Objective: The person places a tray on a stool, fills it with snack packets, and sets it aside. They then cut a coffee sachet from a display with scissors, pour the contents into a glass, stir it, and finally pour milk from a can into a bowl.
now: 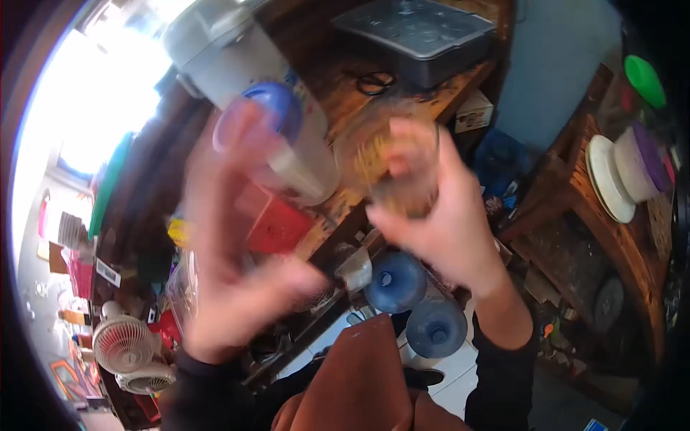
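My left hand [226, 280] is raised on the left, smeared by motion, with its thumb spread wide from its upright fingers. Those fingertips overlap a round blue lid-like piece [282, 108]; whether they touch it I cannot tell. On the right, my right hand [449, 223] is wrapped round a clear, see-through container [363, 154] with something yellowish in it. The container is blurred, and fingers show through its wall. Below and behind my left hand lies a red flat-sided object [282, 223].
A pale, flower-printed dispenser [215, 65] and a dark lidded box [417, 36] stand on the wooden table [341, 93]. Two blue water jugs [395, 284] are below. White fans [122, 343] stand at left, and a wooden stand [632, 251] with a white dish at right.
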The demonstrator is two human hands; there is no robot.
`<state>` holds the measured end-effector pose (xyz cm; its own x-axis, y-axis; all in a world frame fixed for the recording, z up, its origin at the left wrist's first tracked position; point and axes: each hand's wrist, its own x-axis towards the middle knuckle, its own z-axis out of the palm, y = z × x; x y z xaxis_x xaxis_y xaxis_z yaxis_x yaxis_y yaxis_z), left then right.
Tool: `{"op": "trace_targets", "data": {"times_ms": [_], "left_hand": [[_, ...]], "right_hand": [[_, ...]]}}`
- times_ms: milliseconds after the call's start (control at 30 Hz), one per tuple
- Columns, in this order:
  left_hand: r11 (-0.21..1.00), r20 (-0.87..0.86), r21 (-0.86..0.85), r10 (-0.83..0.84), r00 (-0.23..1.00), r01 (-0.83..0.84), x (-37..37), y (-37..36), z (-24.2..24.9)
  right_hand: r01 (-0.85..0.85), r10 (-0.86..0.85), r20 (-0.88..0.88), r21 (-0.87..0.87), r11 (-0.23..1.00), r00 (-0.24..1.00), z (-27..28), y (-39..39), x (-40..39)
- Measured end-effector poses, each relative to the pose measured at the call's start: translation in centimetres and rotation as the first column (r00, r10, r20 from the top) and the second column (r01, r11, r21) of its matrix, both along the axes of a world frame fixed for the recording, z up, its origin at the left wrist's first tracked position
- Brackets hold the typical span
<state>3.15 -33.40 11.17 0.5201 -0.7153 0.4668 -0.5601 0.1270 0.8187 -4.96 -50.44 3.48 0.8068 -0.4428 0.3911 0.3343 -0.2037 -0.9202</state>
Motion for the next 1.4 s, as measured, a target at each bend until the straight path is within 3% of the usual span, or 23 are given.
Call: {"op": "trace_targets", "data": {"times_ms": [33,67,100,133,167,200,267,333,367,433,467,533,600,667,700,733,800,833,867,967,1100,1200,1400], "left_hand": [[0.976,0.073,-0.09,0.205,0.976,-0.198,2.3,1.1,1.8],[0.891,0.378,0.029,0.41,0.83,-0.453,5.1,2.1,4.5],[0.867,0.729,-0.091,0.393,0.561,-0.49,8.9,2.2,7.2],[0.849,0.87,-0.059,0.301,0.39,-0.525,12.7,2.2,9.0],[0.87,0.645,-0.139,0.442,0.623,-0.474,16.2,0.4,10.0],[0.945,0.724,-0.026,0.243,0.646,-0.327,21.0,0.6,11.3],[0.73,0.809,0.224,0.23,0.54,-0.646,25.9,-3.8,12.1],[0.849,0.572,0.216,0.29,0.767,-0.482,25.6,-3.5,11.7],[0.85,0.568,0.212,0.295,0.769,-0.482,26.6,-3.2,12.1],[0.858,0.845,0.331,-0.084,0.528,-0.393,29.0,-2.9,13.1],[0.861,0.842,0.33,-0.082,0.533,-0.388,29.0,-3.0,13.1],[0.877,0.444,0.386,0.095,0.891,-0.285,27.3,-3.2,12.8],[0.846,0.586,0.366,0.114,0.802,-0.387,24.1,-3.0,12.4],[0.56,0.855,0.043,0.408,0.321,-0.827,23.3,-3.8,11.0],[0.688,0.767,-0.021,0.476,0.429,-0.725,34.8,-4.5,12.1],[0.692,0.766,-0.02,0.474,0.433,-0.721,34.8,-4.6,11.4],[0.822,0.821,-0.416,0.524,0.227,-0.389,33.5,-5.0,9.8],[0.761,0.776,-0.601,0.629,0.05,-0.245,34.3,-6.2,8.5],[0.762,0.776,-0.599,0.628,0.054,-0.247,33.7,-6.5,8.3],[0.745,0.696,-0.585,0.664,0.271,-0.321,33.1,-7.0,8.5],[0.669,0.676,-0.624,0.722,0.149,-0.404,33.4,-6.7,8.5],[0.692,0.661,-0.608,0.712,0.234,-0.389,33.0,-6.7,8.4],[0.709,0.692,-0.584,0.69,0.214,-0.396,33.7,-6.5,8.5]], "right_hand": [[0.03,-0.029,0.028,-0.022,0.999,0.999,0.6,-0.1,2.5],[0.065,-0.062,0.057,-0.042,0.997,0.996,1.0,-0.3,4.9],[0.146,-0.134,0.11,-0.107,0.984,0.985,1.6,-0.4,7.2],[0.234,-0.206,0.172,-0.169,0.957,0.963,2.2,-0.5,9.3],[0.232,-0.203,0.169,-0.171,0.958,0.964,2.8,-0.4,11.0],[0.307,-0.269,0.215,-0.166,0.937,0.939,3.4,-0.3,12.5],[0.435,-0.36,0.316,-0.209,0.876,0.878,4.0,0.4,16.6],[0.465,-0.433,0.17,-0.371,0.804,0.885,4.3,0.9,17.8],[0.463,-0.432,0.17,-0.378,0.802,0.886,4.7,0.9,18.1],[0.411,-0.389,0.132,-0.323,0.852,0.911,5.4,0.7,18.4],[0.411,-0.391,0.128,-0.329,0.85,0.911,5.4,0.6,18.8],[0.374,-0.346,0.143,-0.287,0.882,0.927,5.2,0.2,19.8],[0.348,-0.322,0.139,-0.24,0.906,0.936,4.5,0.2,20.7],[0.333,-0.309,0.142,-0.191,0.923,0.94,3.9,0.1,21.5],[0.338,-0.307,0.176,-0.188,0.922,0.935,3.6,0.1,21.9],[0.343,-0.304,0.207,-0.187,0.921,0.93,3.4,0.1,22.2],[0.375,-0.329,0.232,-0.19,0.907,0.915,3.3,0.4,22.3],[0.403,-0.35,0.26,-0.191,0.895,0.9,3.2,0.6,22.5],[0.403,-0.351,0.255,-0.191,0.895,0.901,3.2,0.7,22.7],[0.39,-0.346,0.259,-0.144,0.909,0.902,2.9,1.0,23.0],[0.293,-0.268,0.276,-0.054,0.954,0.923,2.6,1.8,23.5],[0.273,-0.255,0.262,-0.034,0.961,0.931,2.6,1.9,23.6],[0.246,-0.226,0.25,-0.056,0.968,0.942,2.7,1.0,23.6]]}}
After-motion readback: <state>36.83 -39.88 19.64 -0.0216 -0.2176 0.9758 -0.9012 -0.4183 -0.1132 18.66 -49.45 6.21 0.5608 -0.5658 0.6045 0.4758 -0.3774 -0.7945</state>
